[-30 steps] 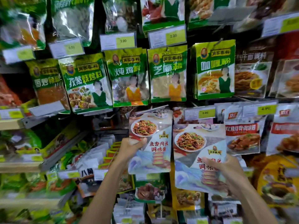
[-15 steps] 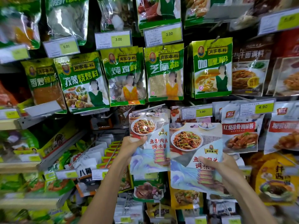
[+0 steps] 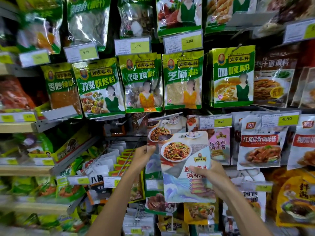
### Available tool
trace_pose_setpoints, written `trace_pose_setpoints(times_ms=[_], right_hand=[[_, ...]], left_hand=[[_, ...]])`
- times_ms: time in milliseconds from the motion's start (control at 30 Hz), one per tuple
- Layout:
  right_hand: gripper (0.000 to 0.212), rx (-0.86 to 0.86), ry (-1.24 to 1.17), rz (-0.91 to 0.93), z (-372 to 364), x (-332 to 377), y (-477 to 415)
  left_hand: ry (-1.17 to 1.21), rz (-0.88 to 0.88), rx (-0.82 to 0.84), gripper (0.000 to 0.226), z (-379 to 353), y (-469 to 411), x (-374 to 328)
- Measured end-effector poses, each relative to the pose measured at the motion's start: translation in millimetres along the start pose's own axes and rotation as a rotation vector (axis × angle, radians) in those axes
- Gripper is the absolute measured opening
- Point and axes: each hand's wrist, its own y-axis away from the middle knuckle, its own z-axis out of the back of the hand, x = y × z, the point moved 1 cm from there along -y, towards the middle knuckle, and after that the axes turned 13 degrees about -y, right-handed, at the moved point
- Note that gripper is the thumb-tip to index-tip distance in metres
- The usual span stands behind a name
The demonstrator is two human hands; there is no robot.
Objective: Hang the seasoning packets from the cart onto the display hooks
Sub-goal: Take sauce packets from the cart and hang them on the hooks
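While the right hand (image 3: 211,178) pinches the front packet (image 3: 185,167) at its lower right, thumb laid across the red writing and fingers hidden behind, the left hand (image 3: 141,157) grips the left edge of the rear packet (image 3: 153,133), thumb on its face. The front packet overlaps the rear one and covers most of it. Both show a plate of shredded pork and peppers. The rear packet's top reaches up to a metal hook (image 3: 170,115); whether it hangs from it I cannot tell.

On the front packet a small gold logo reads 肖家香科. Below it, red characters begin 鱼 and 调味, and the rest sits under the thumb. Just right of it hangs a pink packet (image 3: 219,145) marked 红烧肉调味酱, under a yellow price tag (image 3: 215,122) reading 3.00. Further right a white packet (image 3: 259,150) carries the 双汇 brand and a red band, 红烧排骨调味酱, with a second tag (image 3: 280,119) above it showing 4.90.

The row above holds green packets, all branded 肖家香科: a barbecue packet (image 3: 100,89) labelled 孜然烧烤料, a chicken-stew packet (image 3: 141,82) 炖鸡料, a sesame-salt packet (image 3: 183,80) 芝麻盐 and a curry packet (image 3: 233,75) 咖喱粉. Tags over them read 6.00, 3.00 and 3.00.
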Motion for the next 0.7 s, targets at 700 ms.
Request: trace_pose_setpoints(times_ms=[700], right_hand=[[0.013,-0.146,-0.018,-0.018,-76.9,1.9,-65.8]], left_hand=[[-0.326,-0.338,-0.404,0.014,110.5,68.8,-43.1]])
